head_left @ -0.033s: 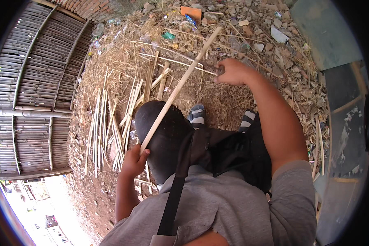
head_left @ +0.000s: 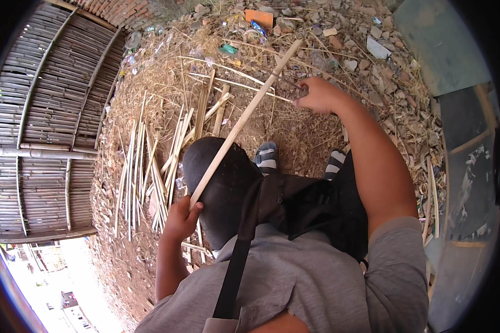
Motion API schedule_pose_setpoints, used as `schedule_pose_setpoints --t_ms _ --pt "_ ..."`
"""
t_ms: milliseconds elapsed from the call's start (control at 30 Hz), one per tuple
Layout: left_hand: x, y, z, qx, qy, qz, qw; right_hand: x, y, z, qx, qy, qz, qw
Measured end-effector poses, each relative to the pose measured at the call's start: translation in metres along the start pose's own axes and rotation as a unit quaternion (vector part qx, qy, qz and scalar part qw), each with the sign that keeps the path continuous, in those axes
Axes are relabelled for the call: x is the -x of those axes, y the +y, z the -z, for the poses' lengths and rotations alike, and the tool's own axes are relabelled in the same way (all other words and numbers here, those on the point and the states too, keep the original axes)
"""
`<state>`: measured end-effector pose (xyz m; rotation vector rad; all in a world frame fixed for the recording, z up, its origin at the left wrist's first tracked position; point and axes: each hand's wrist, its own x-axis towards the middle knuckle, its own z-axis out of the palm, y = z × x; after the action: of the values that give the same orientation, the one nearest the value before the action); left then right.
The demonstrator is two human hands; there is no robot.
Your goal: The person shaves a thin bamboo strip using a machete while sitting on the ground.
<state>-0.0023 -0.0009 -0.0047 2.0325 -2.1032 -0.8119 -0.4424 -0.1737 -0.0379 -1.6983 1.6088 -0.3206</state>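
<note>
Underfoot, bare reddish dirt is lying strewn with dry straw, stones and scraps of litter, and it is sloping off toward a bright street at the lower left. Left of the long bamboo stick, a woven bamboo panel is filling the edge of the view, with a pale pipe crossing it. Between that panel and the stick, a spread of split bamboo strips is lying on the ground. Right of the stick, grey-green boards are leaning over the rubble.

The stick is running diagonally from lower left to upper right, above a black bag resting on the person's lap. The left hand is curling closed around the stick's lower end. The right hand, arm stretched forward, is closing its fingers on a thin dark tool just right of the stick's upper part; what kind of tool it is cannot be told.
</note>
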Motion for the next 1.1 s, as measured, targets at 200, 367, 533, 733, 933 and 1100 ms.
schedule_pose_setpoints --t_ms 200,367,533,733,933,1100 --pt "0.003 0.001 0.003 -0.065 0.001 -0.01 0.998 0.017 -0.031 -0.021 0.102 -0.123 0.084 0.984" --pt "0.003 0.0 -0.002 -0.035 0.02 -0.022 0.999 0.005 -0.005 0.0 0.034 -0.062 0.059 0.996" --pt "0.001 0.01 0.003 -0.032 0.015 -0.033 0.999 -0.001 0.012 -0.006 -0.04 0.022 -0.003 0.999" --pt "0.001 -0.008 -0.001 -0.041 0.021 -0.053 0.998 0.027 -0.046 -0.044 0.139 -0.074 0.186 0.97" --pt "0.001 -0.003 -0.003 -0.008 0.013 -0.008 1.0 0.006 -0.001 -0.01 0.016 0.038 0.055 0.998" --pt "0.0 0.001 0.003 -0.018 0.009 -0.025 0.999 0.009 -0.012 -0.021 0.031 -0.021 0.057 0.998"
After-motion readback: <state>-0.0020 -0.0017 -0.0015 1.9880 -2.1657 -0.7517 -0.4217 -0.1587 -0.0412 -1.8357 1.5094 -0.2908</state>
